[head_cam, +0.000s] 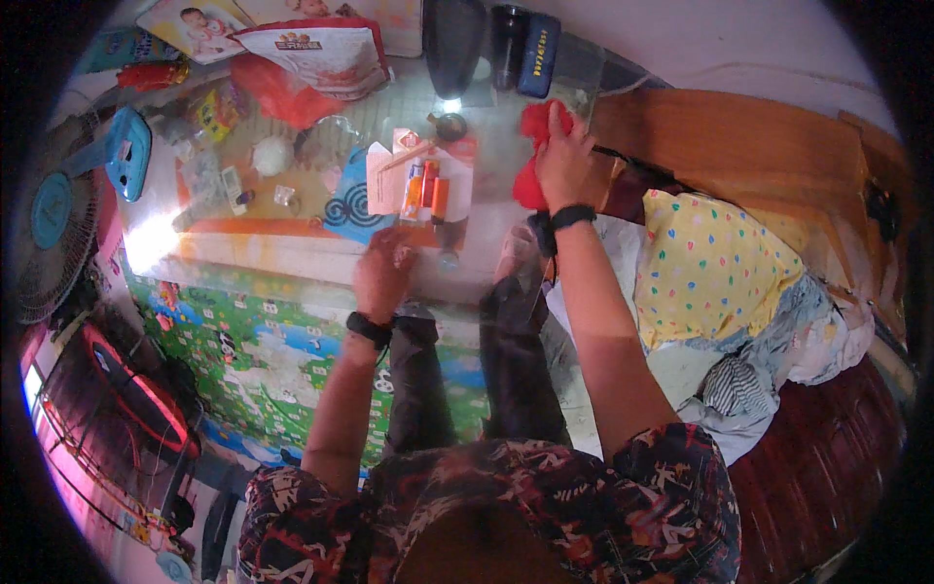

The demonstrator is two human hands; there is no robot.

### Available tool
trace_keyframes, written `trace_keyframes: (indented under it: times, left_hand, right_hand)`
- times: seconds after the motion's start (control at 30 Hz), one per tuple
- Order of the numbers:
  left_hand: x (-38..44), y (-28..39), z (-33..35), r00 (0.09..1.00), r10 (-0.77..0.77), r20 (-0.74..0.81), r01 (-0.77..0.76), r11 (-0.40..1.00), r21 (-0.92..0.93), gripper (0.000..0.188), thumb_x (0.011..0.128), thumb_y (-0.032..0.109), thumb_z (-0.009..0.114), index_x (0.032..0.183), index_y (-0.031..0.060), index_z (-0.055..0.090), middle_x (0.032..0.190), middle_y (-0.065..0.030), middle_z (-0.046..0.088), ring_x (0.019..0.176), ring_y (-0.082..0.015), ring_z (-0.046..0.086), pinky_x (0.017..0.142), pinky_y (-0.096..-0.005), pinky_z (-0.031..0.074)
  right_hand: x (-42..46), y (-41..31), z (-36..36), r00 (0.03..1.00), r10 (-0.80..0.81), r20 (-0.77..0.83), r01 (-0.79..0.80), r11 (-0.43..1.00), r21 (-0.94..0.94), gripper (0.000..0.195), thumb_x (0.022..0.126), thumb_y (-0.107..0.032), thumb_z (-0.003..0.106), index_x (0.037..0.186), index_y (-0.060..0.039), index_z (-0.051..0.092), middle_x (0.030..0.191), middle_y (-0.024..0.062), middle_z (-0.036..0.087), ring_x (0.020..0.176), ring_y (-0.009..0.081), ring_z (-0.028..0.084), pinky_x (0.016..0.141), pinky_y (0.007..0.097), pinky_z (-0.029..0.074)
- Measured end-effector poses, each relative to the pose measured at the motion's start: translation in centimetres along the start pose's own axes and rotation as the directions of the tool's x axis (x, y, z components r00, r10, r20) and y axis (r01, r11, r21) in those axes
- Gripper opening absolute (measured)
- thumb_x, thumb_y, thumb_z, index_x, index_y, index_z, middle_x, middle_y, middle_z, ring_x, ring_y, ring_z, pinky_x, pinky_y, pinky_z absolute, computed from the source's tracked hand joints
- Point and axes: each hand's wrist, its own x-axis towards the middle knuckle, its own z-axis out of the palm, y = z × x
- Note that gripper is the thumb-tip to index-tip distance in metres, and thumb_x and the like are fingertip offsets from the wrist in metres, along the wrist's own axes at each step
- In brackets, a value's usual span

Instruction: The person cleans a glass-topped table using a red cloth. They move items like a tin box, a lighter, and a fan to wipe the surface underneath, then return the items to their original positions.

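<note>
My right hand (568, 164) grips a bunched red cloth (530, 186) at the right end of the glass-topped table (306, 255). Red fabric bulges out beyond the fingers and along the palm's left side. My left hand (385, 270) is near the table's front edge, blurred, its fingers curled; whether anything is inside them cannot be made out. Just beyond it lie a blue piece with black spirals (355, 208), an opened paper carton (383, 182) and several small orange and red tubes or sticks (430, 190). A dark round roll (450, 127) sits behind these.
A white ball-like item (272, 155) and small packets lie on the left. Along the back are a white-and-red snack bag (321, 58), a dark bottle (509, 47) and a blue case (540, 57). A fan (55, 212) stands left; clothes (715, 270) are piled right.
</note>
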Motion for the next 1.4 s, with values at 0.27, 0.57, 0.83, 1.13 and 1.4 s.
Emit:
trace_keyframes:
  times: [0.27,0.57,0.83,1.13,1.4]
  left_hand:
    - [0.6,-7.6,-1.2,0.965,-0.238,-0.111,0.262,0.9,0.348,0.075,0.072,0.024,0.075,0.137,0.0242,0.04,0.145,-0.0129,0.033,0.09,-0.039,0.063,0.07,-0.0467,0.053]
    - [1.0,-6.6,-1.1,0.933,-0.36,-0.005,0.327,0.841,0.431,0.082,0.074,0.028,0.074,0.143,0.0235,0.03,0.15,-0.0179,0.021,0.086,-0.0391,0.064,0.068,-0.0455,0.054]
    - [1.2,-7.1,-0.8,0.932,-0.363,0.011,0.331,0.861,0.385,0.087,0.074,0.027,0.075,0.145,0.0221,0.026,0.149,-0.0248,0.017,0.092,-0.0432,0.063,0.073,-0.0456,0.054]
    - [1.3,-8.5,-0.9,0.957,-0.288,0.018,0.259,0.886,0.384,0.079,0.074,0.026,0.072,0.141,0.016,0.032,0.143,-0.0302,0.028,0.087,-0.0407,0.064,0.07,-0.0452,0.054]
    - [1.5,-8.8,-1.2,0.948,-0.305,0.09,0.251,0.892,0.377,0.083,0.073,0.027,0.074,0.143,0.0199,0.029,0.144,-0.0269,0.027,0.09,-0.0405,0.064,0.071,-0.0452,0.054]
  right_hand:
    - [6.4,1.9,0.3,0.987,0.158,-0.037,-0.158,0.987,0.003,0.062,0.073,-0.024,0.072,0.13,-0.0369,0.051,0.132,0.0094,0.041,0.113,0.0381,0.045,0.089,0.0495,0.046]
    - [8.0,4.6,2.0,0.974,0.225,-0.011,-0.224,0.972,0.075,0.053,0.082,-0.022,0.058,0.131,-0.0413,0.049,0.133,0.0158,0.041,0.115,0.0417,0.043,0.093,0.0477,0.043]
    - [2.8,4.4,2.1,0.979,0.199,-0.041,-0.201,0.978,-0.057,0.062,0.082,-0.026,0.06,0.14,-0.029,0.039,0.13,0.0272,0.039,0.109,0.0461,0.046,0.089,0.0504,0.045]
    - [-8.7,3.5,2.0,0.973,0.228,0.043,-0.222,0.969,-0.106,0.075,0.079,-0.02,0.063,0.145,-0.0258,0.028,0.126,0.0256,0.041,0.112,0.0464,0.043,0.09,0.0501,0.044]
    - [-15.1,6.8,0.6,0.878,0.28,0.389,-0.198,0.951,-0.238,0.075,0.081,-0.02,0.057,0.147,-0.0289,0.023,0.134,0.0282,0.041,0.123,0.0406,0.043,0.103,0.0526,0.031]
